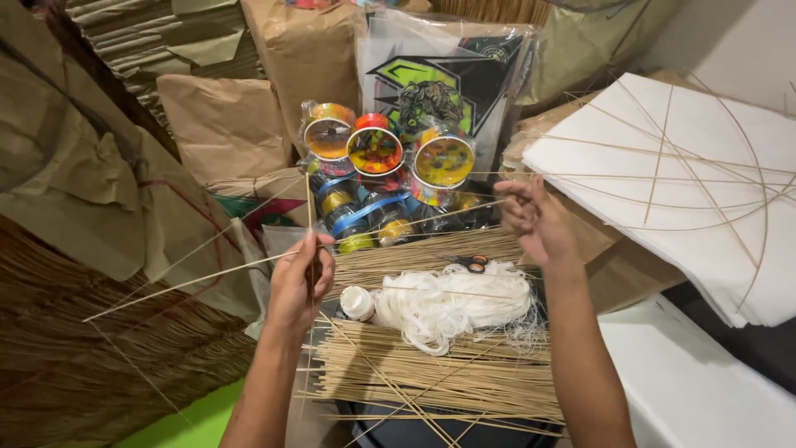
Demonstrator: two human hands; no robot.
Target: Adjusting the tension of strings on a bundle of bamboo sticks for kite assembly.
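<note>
Over a dark round tray (464,433) heaped with thin bamboo sticks (431,377), both bare hands are raised. The left hand (300,282) is closed in a loose fist around crossed bamboo splints (308,217): one stands nearly upright out of the top of the fist, another slants long and low to the left, its tip well clear of the brown paper on that side. The right hand (531,217) is half closed, thumb and fingertips pinched together; a very fine splint or thread runs from the pinch toward the left hand (too thin to tell which, or exactly what the fingers grip).

Between and below the hands lies a tangled bundle of white string (452,305) on the sticks, a small white spool (357,302) touching its left edge. Small scissors (473,263) with dark handles sit just above the string. Behind them, colourful reels of thread (375,149) wrapped in clear plastic lean together. To the right, a stack of white paper sheets (705,207) carries thin bowed splints. Crumpled brown paper packages (224,124) fill the back and left.
</note>
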